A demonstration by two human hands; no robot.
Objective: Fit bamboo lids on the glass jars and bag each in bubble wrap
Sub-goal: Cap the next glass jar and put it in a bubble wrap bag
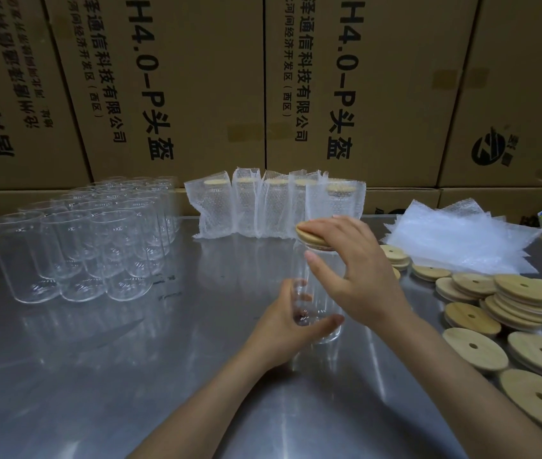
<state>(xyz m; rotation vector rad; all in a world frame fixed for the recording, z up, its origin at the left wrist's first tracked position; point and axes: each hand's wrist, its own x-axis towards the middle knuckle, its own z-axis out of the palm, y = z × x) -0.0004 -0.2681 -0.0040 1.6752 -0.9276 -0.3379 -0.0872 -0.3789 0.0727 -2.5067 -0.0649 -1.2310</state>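
The left hand [287, 321] has its fingers curled round the lower part of a clear glass jar [317, 293] standing upright on the metal table [163, 376]. The right hand [355, 266] lies over the jar's mouth, its fingers flat and pressing a bamboo lid [309, 231] that sits slightly tilted on the rim. Right of these fingers lie loose bamboo lids [524, 299] and a pile of bubble-wrap bags [461, 240]; beyond them stand bagged jars [272, 207]; to the left, empty jars [90, 240].
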